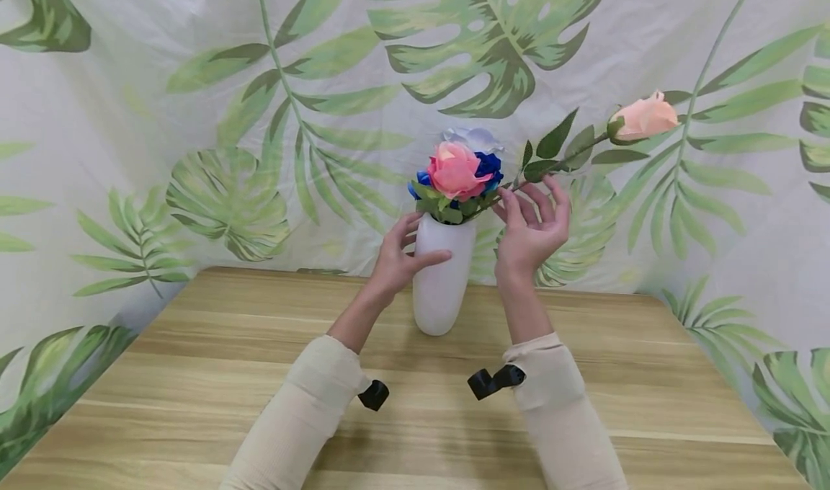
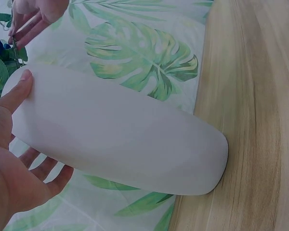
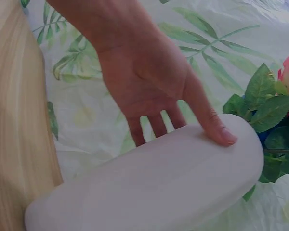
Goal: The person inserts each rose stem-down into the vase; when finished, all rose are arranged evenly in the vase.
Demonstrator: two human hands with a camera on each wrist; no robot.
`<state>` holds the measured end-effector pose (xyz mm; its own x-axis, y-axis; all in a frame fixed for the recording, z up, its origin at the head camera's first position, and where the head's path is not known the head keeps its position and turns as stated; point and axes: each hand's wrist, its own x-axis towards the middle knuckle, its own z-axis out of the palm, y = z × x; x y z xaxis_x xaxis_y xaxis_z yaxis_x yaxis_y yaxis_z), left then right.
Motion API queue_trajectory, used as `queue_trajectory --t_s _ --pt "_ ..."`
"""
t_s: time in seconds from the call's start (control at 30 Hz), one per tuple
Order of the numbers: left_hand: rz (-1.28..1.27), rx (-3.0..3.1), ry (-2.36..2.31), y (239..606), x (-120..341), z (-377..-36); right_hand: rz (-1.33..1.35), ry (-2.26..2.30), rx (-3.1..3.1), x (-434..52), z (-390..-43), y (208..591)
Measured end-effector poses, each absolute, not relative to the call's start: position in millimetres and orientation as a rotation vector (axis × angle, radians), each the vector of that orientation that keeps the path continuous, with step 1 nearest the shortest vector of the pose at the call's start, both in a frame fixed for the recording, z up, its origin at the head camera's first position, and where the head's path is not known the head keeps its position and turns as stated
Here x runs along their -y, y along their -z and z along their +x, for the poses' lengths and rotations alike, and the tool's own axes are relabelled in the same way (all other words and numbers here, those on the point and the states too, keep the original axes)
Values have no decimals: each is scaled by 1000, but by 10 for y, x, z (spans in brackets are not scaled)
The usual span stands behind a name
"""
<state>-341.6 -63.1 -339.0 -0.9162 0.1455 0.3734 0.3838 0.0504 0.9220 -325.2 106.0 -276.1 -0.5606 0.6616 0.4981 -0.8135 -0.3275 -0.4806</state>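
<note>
A white vase (image 1: 446,288) stands on the wooden table, leaning slightly in the head view. My left hand (image 1: 397,258) holds it near the top, with the thumb across the front and the fingers around the far side. In its mouth are a pink flower (image 1: 456,170), blue flowers (image 1: 489,166) and a pale flower (image 1: 478,139) with green leaves. My right hand (image 1: 533,232) pinches the stem of a peach rose (image 1: 645,118), whose bud points up and right. The stem's lower end reaches the vase mouth; leaves hide whether it is inside.
The wooden table (image 1: 259,396) spreads out below the arms. Behind its far edge hangs a pale cloth (image 1: 350,187) printed with green leaves. Black wrist cameras sit at the left cuff (image 1: 374,395) and right cuff (image 1: 496,382).
</note>
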Motion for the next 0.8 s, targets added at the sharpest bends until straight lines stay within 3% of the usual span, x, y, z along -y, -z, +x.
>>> queue_trajectory --t_s 0.8 --pt "-526 2143 1983 3371 632 -3410 342 -1886 1183 -1030 -3287 2684"
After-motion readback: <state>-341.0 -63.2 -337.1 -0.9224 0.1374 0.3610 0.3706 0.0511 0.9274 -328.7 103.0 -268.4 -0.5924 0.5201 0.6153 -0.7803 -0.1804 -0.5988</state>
